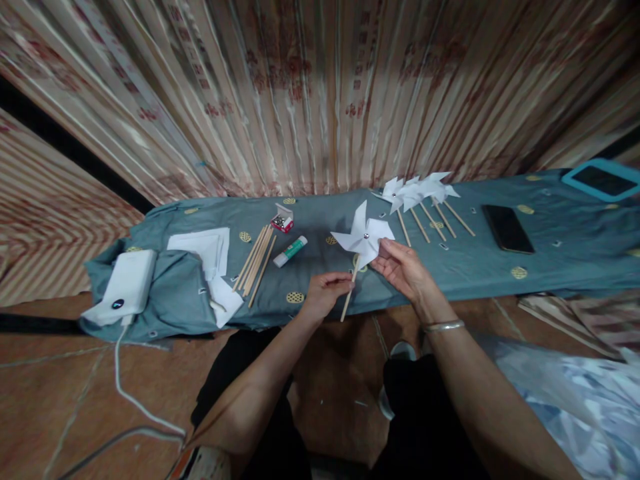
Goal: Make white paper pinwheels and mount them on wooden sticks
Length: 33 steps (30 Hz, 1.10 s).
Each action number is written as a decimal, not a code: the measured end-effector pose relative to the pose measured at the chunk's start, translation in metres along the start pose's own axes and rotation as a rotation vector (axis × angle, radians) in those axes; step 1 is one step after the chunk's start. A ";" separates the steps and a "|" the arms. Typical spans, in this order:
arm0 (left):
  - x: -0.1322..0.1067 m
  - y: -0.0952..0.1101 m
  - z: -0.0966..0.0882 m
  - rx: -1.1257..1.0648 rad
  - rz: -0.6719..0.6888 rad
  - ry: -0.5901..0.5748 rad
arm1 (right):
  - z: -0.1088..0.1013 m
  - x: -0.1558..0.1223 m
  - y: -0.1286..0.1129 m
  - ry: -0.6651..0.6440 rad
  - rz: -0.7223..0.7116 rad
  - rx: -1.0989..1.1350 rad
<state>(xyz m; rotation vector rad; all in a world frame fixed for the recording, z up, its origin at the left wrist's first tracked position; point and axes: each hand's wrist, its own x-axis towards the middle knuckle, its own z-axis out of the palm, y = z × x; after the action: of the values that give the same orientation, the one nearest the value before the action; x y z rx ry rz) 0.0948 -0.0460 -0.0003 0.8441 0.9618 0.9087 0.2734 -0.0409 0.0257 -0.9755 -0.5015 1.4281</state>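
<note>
A white paper pinwheel (361, 239) with a shiny pin at its centre is held up over the front of the cloth-covered bench. My left hand (326, 291) pinches its wooden stick (347, 301) between thumb and fingers. At the right, my right hand (401, 268) has thumb and fingers closed on one of the paper blades. Several finished pinwheels (417, 192) lie in a row at the back, their sticks pointing toward me. To the left are loose wooden sticks (256, 261), a glue stick (291, 251) and a small open box of pins (283, 219).
White paper sheets (197, 248) lie left of the sticks, near a white power bank (131, 283) with a cable (119, 373) hanging to the floor. A black phone (507, 229) and a blue-framed tablet (603, 179) rest on the right. A curtain (310, 93) hangs behind the bench.
</note>
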 end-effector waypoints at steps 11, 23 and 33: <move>-0.002 0.001 -0.001 0.045 -0.023 -0.028 | 0.006 -0.001 0.000 0.047 -0.129 0.001; -0.003 0.002 0.003 0.028 -0.015 -0.013 | 0.011 -0.005 0.004 0.082 -0.137 0.019; -0.001 0.001 0.002 0.007 0.018 0.007 | 0.013 -0.006 0.004 0.058 -0.080 0.028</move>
<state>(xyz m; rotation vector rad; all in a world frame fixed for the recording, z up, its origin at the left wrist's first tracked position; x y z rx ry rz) 0.0960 -0.0464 0.0015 0.8575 0.9657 0.9243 0.2603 -0.0443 0.0310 -0.9613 -0.4713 1.3290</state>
